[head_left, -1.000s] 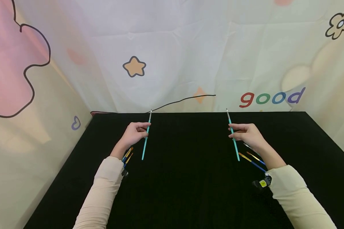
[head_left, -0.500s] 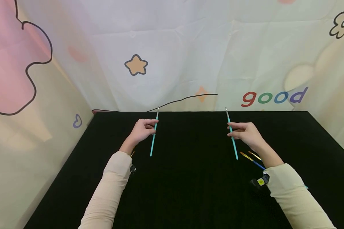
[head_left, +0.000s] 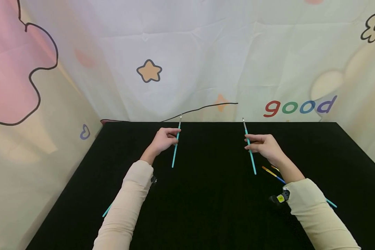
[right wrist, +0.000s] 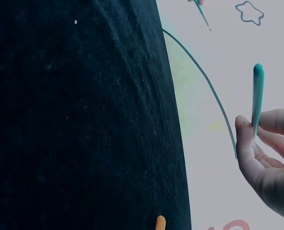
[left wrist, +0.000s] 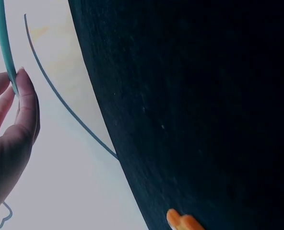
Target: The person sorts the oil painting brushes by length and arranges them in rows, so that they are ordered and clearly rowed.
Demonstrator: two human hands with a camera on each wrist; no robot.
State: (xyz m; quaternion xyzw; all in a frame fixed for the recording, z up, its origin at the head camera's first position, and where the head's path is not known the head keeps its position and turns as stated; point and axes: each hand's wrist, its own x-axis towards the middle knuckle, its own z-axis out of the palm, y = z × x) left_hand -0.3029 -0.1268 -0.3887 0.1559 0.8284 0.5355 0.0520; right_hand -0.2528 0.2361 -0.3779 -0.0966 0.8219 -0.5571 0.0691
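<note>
My left hand (head_left: pixel 163 140) pinches a thin turquoise paintbrush (head_left: pixel 174 154) between thumb and fingers, its pale tip pointing up and away. A similar turquoise paintbrush (head_left: pixel 252 161) is pinched in my right hand (head_left: pixel 267 147), tip upward and leaning slightly left. Both brushes are held above the black table, with a gap between them. In the left wrist view, the turquoise handle (left wrist: pixel 5 43) rises from the fingertips. The right wrist view shows the other handle's rounded end (right wrist: pixel 258 81) standing out from thumb and fingers.
Blue-handled brushes (head_left: pixel 273 174) lie on the black table (head_left: pixel 206 208) under my right forearm, with a turquoise handle end (head_left: pixel 332 203) beyond the sleeve. Another turquoise handle end (head_left: pixel 107 210) shows beside my left sleeve. A printed cloth backdrop (head_left: pixel 190 62) stands behind the table.
My left hand has moved right and slightly away from me with its paintbrush. The right hand has shifted a little left with its brush, so the two brushes are closer together.
</note>
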